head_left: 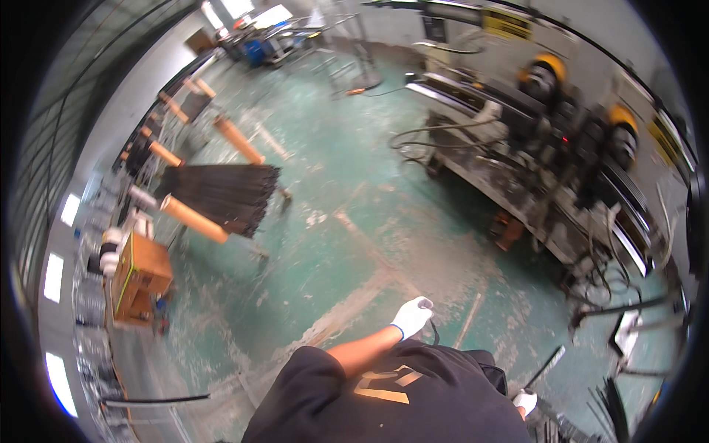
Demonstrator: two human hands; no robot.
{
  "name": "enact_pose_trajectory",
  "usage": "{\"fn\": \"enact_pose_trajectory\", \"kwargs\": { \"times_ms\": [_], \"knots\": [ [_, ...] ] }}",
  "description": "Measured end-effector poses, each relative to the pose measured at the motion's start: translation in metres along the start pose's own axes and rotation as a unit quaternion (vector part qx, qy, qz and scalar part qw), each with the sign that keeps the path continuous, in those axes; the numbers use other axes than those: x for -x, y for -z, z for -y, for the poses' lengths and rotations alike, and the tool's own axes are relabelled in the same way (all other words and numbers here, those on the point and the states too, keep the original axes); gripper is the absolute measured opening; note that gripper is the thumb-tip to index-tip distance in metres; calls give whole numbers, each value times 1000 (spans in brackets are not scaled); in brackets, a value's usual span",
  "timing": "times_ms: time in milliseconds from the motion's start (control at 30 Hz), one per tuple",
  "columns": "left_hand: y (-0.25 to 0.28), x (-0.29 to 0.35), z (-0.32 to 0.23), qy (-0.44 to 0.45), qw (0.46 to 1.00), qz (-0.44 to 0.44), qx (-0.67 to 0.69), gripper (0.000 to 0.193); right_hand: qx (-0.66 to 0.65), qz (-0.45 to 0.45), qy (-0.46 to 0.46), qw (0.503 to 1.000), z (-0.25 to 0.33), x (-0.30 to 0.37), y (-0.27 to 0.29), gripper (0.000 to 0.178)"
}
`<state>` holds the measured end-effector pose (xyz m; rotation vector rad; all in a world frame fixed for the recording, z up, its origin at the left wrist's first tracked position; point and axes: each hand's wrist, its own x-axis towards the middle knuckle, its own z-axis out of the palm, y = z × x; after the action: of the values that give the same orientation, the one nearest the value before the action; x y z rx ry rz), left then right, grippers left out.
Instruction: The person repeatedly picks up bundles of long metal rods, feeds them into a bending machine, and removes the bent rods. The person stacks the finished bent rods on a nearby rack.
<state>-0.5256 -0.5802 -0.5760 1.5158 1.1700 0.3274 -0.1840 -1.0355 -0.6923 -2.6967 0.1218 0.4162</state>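
My left hand, in a white glove, is raised in front of my body over the green floor, its fingers curled closed. Just below the fingers is a thin black strip; whether they grip it I cannot tell. Low at my right side, my right hand, also white-gloved, is closed around a slim dark bar with a paler far end. The bar slants up and away from me. My body hides part of the right arm.
On the right stands a long machine bench with yellow-topped motors and loose cables. A rack at left carries many dark strips between cardboard tubes. A wooden cabinet stands nearer. More dark strips are at lower right.
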Motion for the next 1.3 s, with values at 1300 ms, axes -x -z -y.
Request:
{"fn": "enact_pose_trajectory", "kwargs": {
  "times_ms": [1300],
  "knots": [
    [781, -14, 290, 218, 774, -500, 321, 27, 255, 386, 738, 490, 1006, 902, -680, 51]
  ]
}}
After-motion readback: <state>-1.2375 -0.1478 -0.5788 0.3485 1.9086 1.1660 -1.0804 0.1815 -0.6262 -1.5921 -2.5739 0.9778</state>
